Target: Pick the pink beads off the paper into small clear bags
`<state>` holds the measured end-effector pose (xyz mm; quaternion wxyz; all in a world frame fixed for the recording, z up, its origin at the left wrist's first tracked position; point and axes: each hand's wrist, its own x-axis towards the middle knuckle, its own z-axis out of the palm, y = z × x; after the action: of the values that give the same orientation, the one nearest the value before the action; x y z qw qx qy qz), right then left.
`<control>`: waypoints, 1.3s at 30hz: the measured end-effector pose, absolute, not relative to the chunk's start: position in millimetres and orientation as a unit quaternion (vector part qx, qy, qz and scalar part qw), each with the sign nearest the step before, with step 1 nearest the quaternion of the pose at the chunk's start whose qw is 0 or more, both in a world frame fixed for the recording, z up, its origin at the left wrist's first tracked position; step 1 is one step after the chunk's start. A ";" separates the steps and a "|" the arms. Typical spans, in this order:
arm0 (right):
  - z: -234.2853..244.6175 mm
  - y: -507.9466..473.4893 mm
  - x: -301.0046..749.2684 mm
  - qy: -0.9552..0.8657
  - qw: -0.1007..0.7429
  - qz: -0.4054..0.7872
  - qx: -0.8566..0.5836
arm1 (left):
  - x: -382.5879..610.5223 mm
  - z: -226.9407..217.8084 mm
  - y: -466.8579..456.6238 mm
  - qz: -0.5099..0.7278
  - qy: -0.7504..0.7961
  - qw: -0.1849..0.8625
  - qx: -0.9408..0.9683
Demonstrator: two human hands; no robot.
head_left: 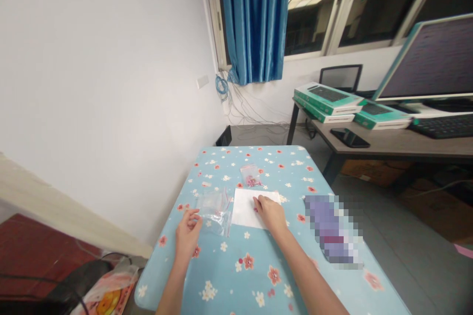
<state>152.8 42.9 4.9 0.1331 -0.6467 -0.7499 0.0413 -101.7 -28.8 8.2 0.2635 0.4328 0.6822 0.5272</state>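
Bare forearms (316, 280) stretch in from the lower edge over a desk (227, 280) with rounded corners, its pale blue cover printed with white and coral flowers. A large clear plastic bag (213, 209), thin, wrinkled and shiny, lies flat left of the middle; its contents are hard to make out. Just beside its left edge is the left hand (187, 231), released, its fingers loosely curled; whether it touches the plastic cannot be told. To the bag's right lies a smooth white sheet of paper (244, 209). Over it, the right hand (272, 214) pinches thumb and fingers together beside a tiny pinkish-red piece (255, 210); whether it grasps that piece cannot be told. Beyond the paper, a small clear bag (252, 177) holds a cluster of pinkish-red bits. Farther right, flat green-and-white cardboard boxes (325, 101), pictured with keyboards, are stacked on a wood-topped desk (391, 142).
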 end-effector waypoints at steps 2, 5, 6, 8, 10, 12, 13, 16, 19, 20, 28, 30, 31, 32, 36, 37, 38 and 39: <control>3.1 42.9 152.5 -0.749 0.127 0.032 -0.649 | -97.5 5.9 -32.6 0.506 0.703 0.243 0.437; 2.3 42.7 152.8 -0.750 0.117 0.025 -0.651 | -93.4 8.4 -37.8 0.470 0.736 0.210 0.439; 2.3 42.6 152.9 -0.751 0.115 0.023 -0.650 | -93.1 9.6 -38.9 0.462 0.743 0.196 0.443; 2.6 42.3 152.7 -0.753 0.115 0.017 -0.648 | -93.2 11.8 -39.9 0.454 0.744 0.155 0.464; 2.7 42.0 152.4 -0.754 0.119 0.009 -0.646 | -92.5 13.8 -39.2 0.456 0.732 0.100 0.496; 2.4 41.8 152.1 -0.755 0.124 0.003 -0.644 | -87.9 17.2 -36.1 0.464 0.711 0.044 0.527; 2.0 41.8 152.1 -0.756 0.126 0.001 -0.643 | -83.4 20.0 -33.4 0.468 0.699 0.023 0.541; -0.1 42.2 152.5 -0.757 0.134 -0.003 -0.640 | -60.0 33.2 -19.1 0.466 0.653 0.005 0.597; -2.9 42.2 153.1 -0.758 0.146 -0.008 -0.635 | -27.5 47.7 5.8 0.411 0.592 0.036 0.692; -3.7 42.0 153.3 -0.758 0.153 -0.011 -0.633 | -16.7 51.0 15.9 0.389 0.575 0.040 0.719; -4.1 40.4 154.4 -0.752 0.213 -0.018 -0.624 | 26.5 42.7 85.6 0.227 0.564 0.009 0.794; -3.1 40.0 154.6 -0.750 0.229 -0.020 -0.621 | 27.8 37.7 93.7 0.220 0.561 0.008 0.798; -2.6 39.7 154.7 -0.748 0.239 -0.020 -0.619 | 28.2 35.4 96.6 0.215 0.561 0.007 0.799; -2.0 39.3 154.9 -0.746 0.249 -0.020 -0.617 | 28.5 33.4 99.1 0.211 0.561 0.007 0.801; 0.6 37.4 156.2 -0.733 0.289 -0.007 -0.615 | 29.8 26.7 107.0 0.203 0.562 0.008 0.802; 1.1 37.1 156.7 -0.728 0.299 -0.002 -0.617 | 30.1 25.3 108.6 0.203 0.563 0.009 0.801; 1.6 36.8 157.1 -0.722 0.309 0.002 -0.620 | 30.5 24.0 110.1 0.205 0.563 0.011 0.800; 1.9 36.6 157.4 -0.715 0.318 0.006 -0.622 | 30.8 22.9 111.3 0.207 0.564 0.013 0.799</control>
<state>157.4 36.6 1.9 0.3179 -0.6221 -0.7155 0.0063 30.8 111.3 22.9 0.0134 0.7995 0.5638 0.2069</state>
